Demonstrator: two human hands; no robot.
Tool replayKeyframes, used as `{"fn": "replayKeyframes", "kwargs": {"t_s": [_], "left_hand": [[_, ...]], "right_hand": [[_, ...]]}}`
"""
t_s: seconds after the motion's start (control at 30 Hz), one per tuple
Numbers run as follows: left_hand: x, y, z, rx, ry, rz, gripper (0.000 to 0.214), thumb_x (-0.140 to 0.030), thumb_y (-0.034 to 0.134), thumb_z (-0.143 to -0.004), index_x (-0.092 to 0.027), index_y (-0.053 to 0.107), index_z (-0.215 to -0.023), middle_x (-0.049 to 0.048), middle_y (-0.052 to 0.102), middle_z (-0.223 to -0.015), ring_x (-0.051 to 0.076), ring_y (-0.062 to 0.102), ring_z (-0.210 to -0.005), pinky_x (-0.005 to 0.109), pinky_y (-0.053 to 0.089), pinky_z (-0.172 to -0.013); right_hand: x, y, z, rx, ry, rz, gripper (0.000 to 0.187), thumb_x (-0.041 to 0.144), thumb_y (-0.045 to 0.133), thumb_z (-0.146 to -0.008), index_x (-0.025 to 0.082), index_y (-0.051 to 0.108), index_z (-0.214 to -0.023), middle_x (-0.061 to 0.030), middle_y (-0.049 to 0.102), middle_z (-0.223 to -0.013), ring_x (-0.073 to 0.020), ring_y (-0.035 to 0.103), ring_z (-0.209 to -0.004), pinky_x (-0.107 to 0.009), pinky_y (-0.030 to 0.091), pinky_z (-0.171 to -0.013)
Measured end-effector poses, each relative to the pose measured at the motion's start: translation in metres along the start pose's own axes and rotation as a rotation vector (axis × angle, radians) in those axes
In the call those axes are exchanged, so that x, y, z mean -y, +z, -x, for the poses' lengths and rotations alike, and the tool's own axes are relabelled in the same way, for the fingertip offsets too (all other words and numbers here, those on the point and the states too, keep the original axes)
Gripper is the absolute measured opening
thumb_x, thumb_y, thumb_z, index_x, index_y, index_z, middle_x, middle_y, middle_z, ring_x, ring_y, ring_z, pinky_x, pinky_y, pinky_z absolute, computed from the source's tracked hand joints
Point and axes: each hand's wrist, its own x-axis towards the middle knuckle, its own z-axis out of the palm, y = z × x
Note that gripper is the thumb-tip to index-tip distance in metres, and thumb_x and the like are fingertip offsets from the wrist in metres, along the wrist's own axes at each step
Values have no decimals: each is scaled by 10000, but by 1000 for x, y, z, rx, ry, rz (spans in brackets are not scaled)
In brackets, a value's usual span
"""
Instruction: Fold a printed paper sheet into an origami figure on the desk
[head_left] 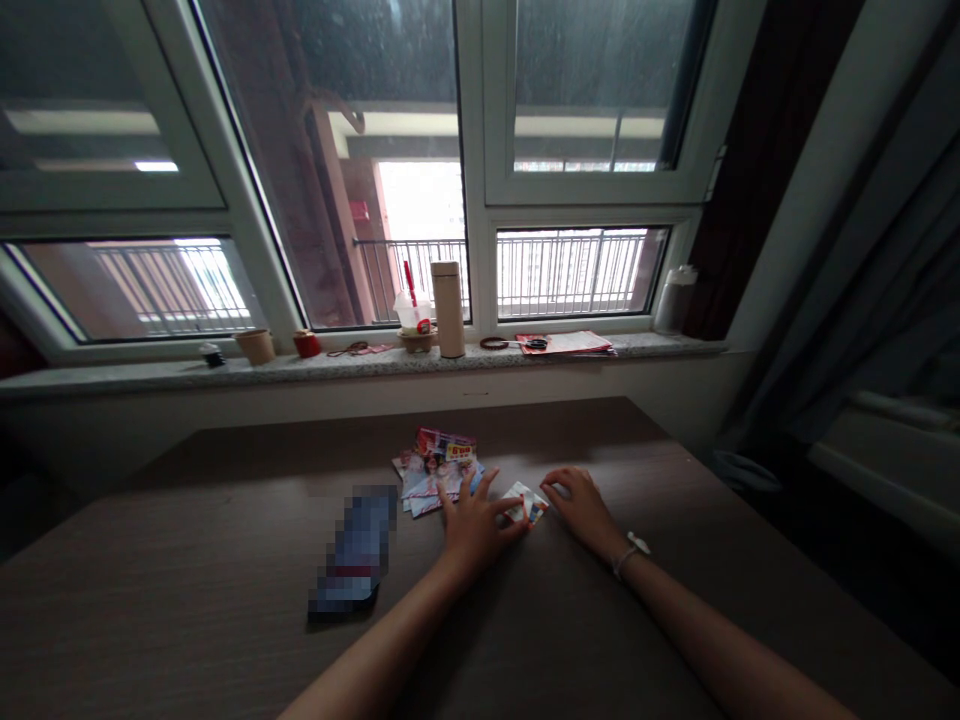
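The fingers of the left hand are fanning apart, with the index finger and thumb resting on a small folded paper, which is lying flat on the brown surface between both hands. At the folded paper's right edge, the right hand is hovering with its fingers bending inward and their tips bunching together; whether they are pinching the edge, I cannot tell. A pale bracelet is circling that wrist. Left of the folded paper and slightly beyond it, printed sheets are overlapping in a loose pile, near the left hand's outer fingers. Farther left and nearer the person than the folded paper, a dark blue item is lying, its details hidden by pixelation. Well beyond the folded paper, a stone sill is running under the windows. There, to the folded paper's left, a tan flask is standing beside a cup with a red straw; to its far right, a translucent bottle is standing upright.
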Motion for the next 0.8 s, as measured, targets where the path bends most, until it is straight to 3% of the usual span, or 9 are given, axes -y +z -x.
{"fn": "replayKeyframes", "kwargs": {"t_s": [0.27, 0.8], "left_hand": [[2, 1, -1, -7, 7, -1, 317, -576, 709, -796, -503, 727, -1104, -17, 457, -1527, 435, 311, -1414, 799, -10, -1100], [2, 0, -1, 8, -4, 32, 319, -563, 718, -788, -483, 739, -1096, -16, 466, -1519, 421, 313, -1414, 762, 33, -1133]], "right_hand": [[-4, -3, 2, 42, -91, -9, 152, 321, 656, -866, 324, 794, -928, -36, 637, -1186, -235, 472, -1222, -373, 354, -1087], [1, -2, 1, 35, 19, 9, 179, 375, 649, -842, 313, 803, -912, -42, 631, -1158, -243, 516, -1178, -371, 380, -1054]]}}
